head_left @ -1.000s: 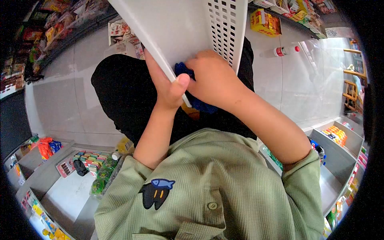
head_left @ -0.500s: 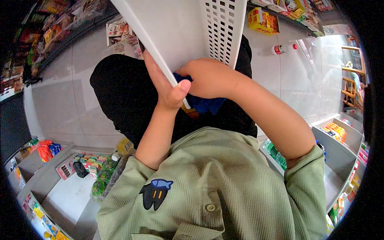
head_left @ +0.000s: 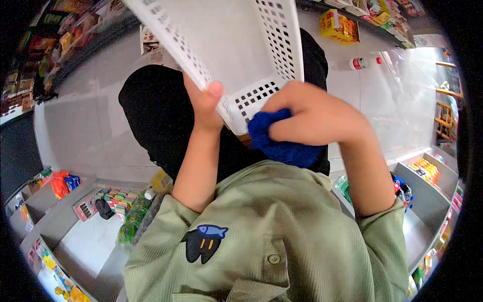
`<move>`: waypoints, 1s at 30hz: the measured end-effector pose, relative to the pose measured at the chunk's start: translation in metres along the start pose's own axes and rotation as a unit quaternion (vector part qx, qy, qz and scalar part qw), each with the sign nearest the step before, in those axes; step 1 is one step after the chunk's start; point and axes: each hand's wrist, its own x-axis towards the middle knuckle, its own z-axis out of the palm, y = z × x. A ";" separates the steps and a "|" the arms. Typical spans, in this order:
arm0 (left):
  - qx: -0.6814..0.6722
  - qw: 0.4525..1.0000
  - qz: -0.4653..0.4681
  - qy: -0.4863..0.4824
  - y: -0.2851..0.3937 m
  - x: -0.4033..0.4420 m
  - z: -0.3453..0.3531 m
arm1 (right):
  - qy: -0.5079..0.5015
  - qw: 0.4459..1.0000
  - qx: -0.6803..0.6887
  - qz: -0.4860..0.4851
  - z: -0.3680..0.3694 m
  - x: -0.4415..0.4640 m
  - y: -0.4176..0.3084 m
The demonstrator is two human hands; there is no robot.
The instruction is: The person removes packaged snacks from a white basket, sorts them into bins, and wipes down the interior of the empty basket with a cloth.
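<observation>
A white plastic basket [head_left: 216,43] with square holes in its walls is tilted over my lap, its inside facing me. My left hand [head_left: 204,103] grips its left wall, thumb over the rim and the other fingers hidden behind. A dark blue cloth [head_left: 282,141] is bunched in my right hand [head_left: 312,113], at the near right corner of the basket. Fingers and thumb close on the cloth, and part of it hangs down over my dark trousers.
A bottle with a red cap [head_left: 365,63] lies on the tiled floor to the right, below a yellow box [head_left: 339,26]. Shelves of packaged goods line the top left and top right. Low grey shelves [head_left: 90,246] with bottles and packets flank me.
My right hand has come out of the basket with the blue cloth, moving right and towards me. The basket has tipped so that more of its inside and near wall shows.
</observation>
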 end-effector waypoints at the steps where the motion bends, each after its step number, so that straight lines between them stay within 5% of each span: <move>1: -0.030 0.999 0.008 -0.010 0.001 0.003 -0.001 | 0.005 1.000 0.029 0.009 -0.009 -0.010 -0.001; 6: -0.016 0.999 0.000 0.034 0.013 0.003 0.004 | 0.050 0.984 0.153 0.072 -0.042 -0.060 0.004; 11: -0.009 0.999 -0.001 0.047 0.016 0.000 0.003 | 0.269 0.939 0.212 -0.042 -0.043 -0.087 0.029; 16: -0.046 0.997 0.021 0.064 0.014 0.002 -0.010 | 0.276 0.943 0.182 -0.031 -0.052 -0.095 0.048; 20: -0.147 0.986 0.038 0.067 0.016 0.005 -0.011 | 0.276 0.927 0.223 -0.121 -0.062 -0.102 0.055; 24: -0.138 0.987 0.021 0.086 0.019 0.005 -0.007 | 0.482 0.788 0.360 -0.129 -0.063 -0.106 0.057; 28: -0.016 0.991 -0.018 0.132 0.021 0.004 0.001 | 0.305 0.789 0.448 -0.291 -0.068 -0.094 0.050; 30: -0.021 0.992 -0.018 0.125 0.017 0.008 0.002 | 0.409 0.750 0.452 -0.258 -0.070 -0.090 0.056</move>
